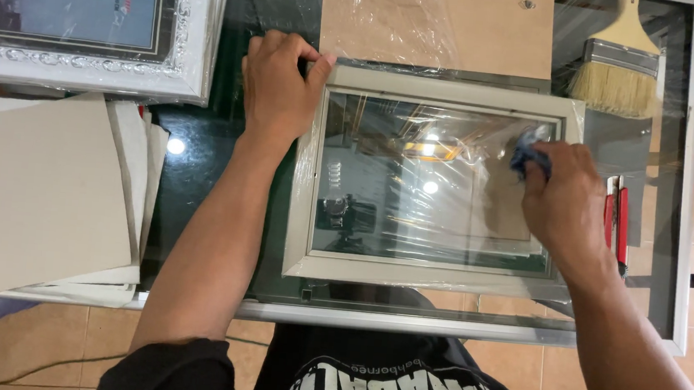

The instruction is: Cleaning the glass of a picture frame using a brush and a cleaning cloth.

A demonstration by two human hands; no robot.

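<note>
A pale grey picture frame (303,216) with a glass pane lies flat on a glass-topped table, partly in clear plastic wrap. My left hand (279,89) grips the frame's top left corner. My right hand (563,207) presses a small blue cloth (530,152) onto the glass near the top right corner. The pane reflects ceiling lights.
A wide paintbrush (622,64) lies at the top right, and a red utility knife (617,223) sits beside my right hand. A brown backing board (437,23) rests beyond the frame. A silver framed picture (87,13) and stacked grey boards (29,192) fill the left. The table's metal edge (685,208) runs down the right.
</note>
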